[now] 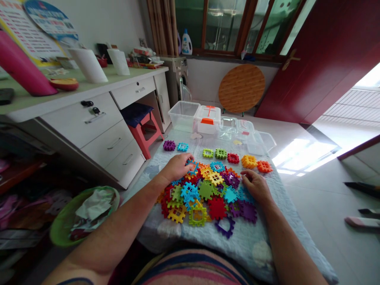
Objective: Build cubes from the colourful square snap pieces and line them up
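Quilted blue blanket [166,229] laid out; pile of plastic waffle-block tiles [202,198] heaped on it, between both hands. Left hand [177,168] placed at pile's 10 o'clock, fingers loosely spread, touching a blue tile [192,167]. Right hand [255,186] rested at 3 o'clock, fingers curled, nothing pinched.

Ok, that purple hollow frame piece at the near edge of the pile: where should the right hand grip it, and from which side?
Pinch the near rim of the purple frame piece, bringing the right hand in from the near side. The piece lies flat on the quilted blanket, and that rim sticks out clear of the pile, so it looks the easiest part to reach.
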A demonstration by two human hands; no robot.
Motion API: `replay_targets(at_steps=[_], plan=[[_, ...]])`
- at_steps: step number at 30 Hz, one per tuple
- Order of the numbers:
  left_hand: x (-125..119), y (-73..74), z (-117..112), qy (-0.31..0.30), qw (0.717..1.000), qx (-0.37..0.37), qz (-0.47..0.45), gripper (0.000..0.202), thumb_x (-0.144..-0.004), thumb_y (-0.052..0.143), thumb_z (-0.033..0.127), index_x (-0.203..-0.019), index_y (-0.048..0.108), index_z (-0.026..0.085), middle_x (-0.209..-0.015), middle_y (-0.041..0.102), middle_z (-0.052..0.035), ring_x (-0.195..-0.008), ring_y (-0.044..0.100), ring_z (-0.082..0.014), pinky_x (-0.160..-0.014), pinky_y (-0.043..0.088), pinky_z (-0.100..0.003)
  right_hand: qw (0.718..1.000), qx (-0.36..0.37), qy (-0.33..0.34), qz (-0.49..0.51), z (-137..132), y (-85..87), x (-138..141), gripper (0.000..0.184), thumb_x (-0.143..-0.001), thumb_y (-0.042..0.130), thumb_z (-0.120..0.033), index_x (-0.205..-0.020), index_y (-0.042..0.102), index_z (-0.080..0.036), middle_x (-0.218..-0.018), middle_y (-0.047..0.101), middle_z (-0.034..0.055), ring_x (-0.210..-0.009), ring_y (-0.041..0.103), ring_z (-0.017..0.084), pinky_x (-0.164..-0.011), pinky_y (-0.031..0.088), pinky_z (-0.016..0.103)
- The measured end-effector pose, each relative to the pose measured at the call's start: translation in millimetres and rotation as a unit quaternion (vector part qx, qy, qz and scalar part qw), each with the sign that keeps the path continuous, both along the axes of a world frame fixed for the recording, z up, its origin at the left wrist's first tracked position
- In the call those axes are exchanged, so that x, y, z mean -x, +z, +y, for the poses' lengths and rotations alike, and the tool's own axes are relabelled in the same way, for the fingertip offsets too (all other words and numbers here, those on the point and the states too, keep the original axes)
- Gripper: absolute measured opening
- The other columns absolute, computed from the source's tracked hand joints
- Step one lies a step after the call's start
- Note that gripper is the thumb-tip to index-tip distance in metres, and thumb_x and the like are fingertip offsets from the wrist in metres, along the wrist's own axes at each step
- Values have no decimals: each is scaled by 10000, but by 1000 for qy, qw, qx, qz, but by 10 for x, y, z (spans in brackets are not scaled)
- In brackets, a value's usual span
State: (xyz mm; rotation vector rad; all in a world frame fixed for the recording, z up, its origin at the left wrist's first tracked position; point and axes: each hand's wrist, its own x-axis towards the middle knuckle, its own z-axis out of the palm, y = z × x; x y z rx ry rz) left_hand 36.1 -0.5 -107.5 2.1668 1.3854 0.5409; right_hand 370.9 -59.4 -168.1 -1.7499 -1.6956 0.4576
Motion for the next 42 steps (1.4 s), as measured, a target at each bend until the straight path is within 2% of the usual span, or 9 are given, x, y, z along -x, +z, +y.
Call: replay_targets(at_steps=[3,6,11,14,18,22,28,33,42], plan=[[42,-21,3,7,993,-87,78,281,-773,594,233,-1037,663,162,-1064,651,-121,-1026,595,-284,-955,445,-418,1000,-2,2,-3,1,1,-5,327,-782,497,-430,-874,682,-177,-565,549,-16,-508,496,146,-559,402,287],[234,-39,35,29,988,-130,84,323,-791,534,197,-1091,648,170,-1156,631,-122,-1117,562,-285,-1026,403,-439,1000,-5,2,-6,0,8,-5,321,-782,497,-424,-871,683,-178,-565,561,-13,-507,498,147,-552,401,285],[681,-10,36,-35,993,-37,105,507,-733,544,227,-1231,592,149,-1311,589,-125,-1241,504,-298,-1090,364,-431,1000,2,5,-15,4,2,-6,340,-778,492,-417,-893,694,-170,-571,554,-12,-519,503,152,-559,398,289],[808,-2,0,-88,989,7,116,595,-671,594,214,-1262,574,144,-1347,573,-133,-1277,484,-316,-1108,345,-430,1000,0,1,-18,7,-5,-4,333,-770,501,-409,-892,702,-173,-573,563,-10,-520,497,150,-564,399,289],[812,0,-11,-128,988,19,87,632,-648,562,141,-1279,552,188,-1363,578,-101,-1289,488,-294,-1114,337,-421,1000,-7,-4,-10,-2,5,9,318,-762,507,-406,-871,703,-180,-566,565,-10,-517,496,149,-560,402,285],[794,13,24,-139,987,26,76,647,-629,545,111,-1271,551,191,-1350,581,-93,-1267,508,-282,-1102,352,-416,1000,-8,-5,-10,-9,18,21,313,-753,512,-409,-862,702,-185,-546,545,-18,-505,490,149,-551,399,284],[797,-45,104,-88,993,5,77,533,-646,551,120,-1170,623,184,-1159,635,-86,-1066,602,-245,-971,457,-363,1000,0,-5,-9,0,10,14,324,-756,508,-419,-868,697,-180,-578,570,-5,-522,505,153,-564,402,289],[804,-79,131,-60,995,-14,83,371,-686,559,161,-1035,688,170,-1025,648,-91,-943,621,-242,-870,486,-362,1000,5,0,-11,2,14,10,347,-762,498,-433,-882,693,-173,-572,539,-13,-527,500,155,-572,397,295],[784,65,78,-46,996,-13,78,221,-705,521,183,-868,669,164,-919,663,-79,-844,616,-217,-764,467,-311,1000,8,1,-11,2,15,13,357,-769,483,-436,-885,687,-167,-568,521,-17,-525,494,153,-570,387,294]])
